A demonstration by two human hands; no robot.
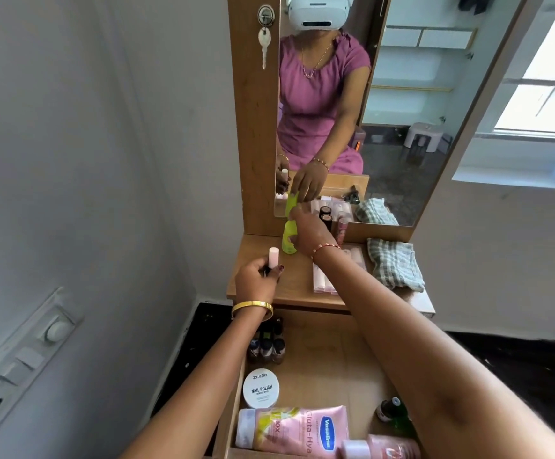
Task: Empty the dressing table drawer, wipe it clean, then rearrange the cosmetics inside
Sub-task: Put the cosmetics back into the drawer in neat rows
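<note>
From the head camera: closed the right hand (309,230) around the upper part of a green bottle (288,241), fingers wrapped over its top, base standing on the counter (286,288) just in front of the mirror (402,127). Held a small pink-capped bottle (273,257) upright in the left hand (258,278), pinched between thumb and fingers above the counter's left edge.

Judged the green bottle light, stiff plastic and probably smooth, so best taken round the body rather than by the cap alone. Took the little pink-capped one for glass — small and breakable, worth setting down base first rather than dropping in.

Found the drawer (329,359) pulled open below and already part filled: a cluster of nail polish bottles (268,346) at the back left corner, a round white jar (261,388) in front of them, a pink lotion tube (294,429) lying flat across the near end, a small dark-capped bottle (389,409) on the right under the forearm, and a pink bottle (387,446) at the very front. Saw bare drawer floor only through the middle.

Noted, beside the right wrist on the counter, a clear case of pale sticks (324,282), a few lipsticks (341,230) against the mirror's foot, and a folded checked cloth (393,264) to the right. Reckoned the lipsticks likeliest to be knocked over when lifting the green bottle away — they stood just beside the hand.
</note>
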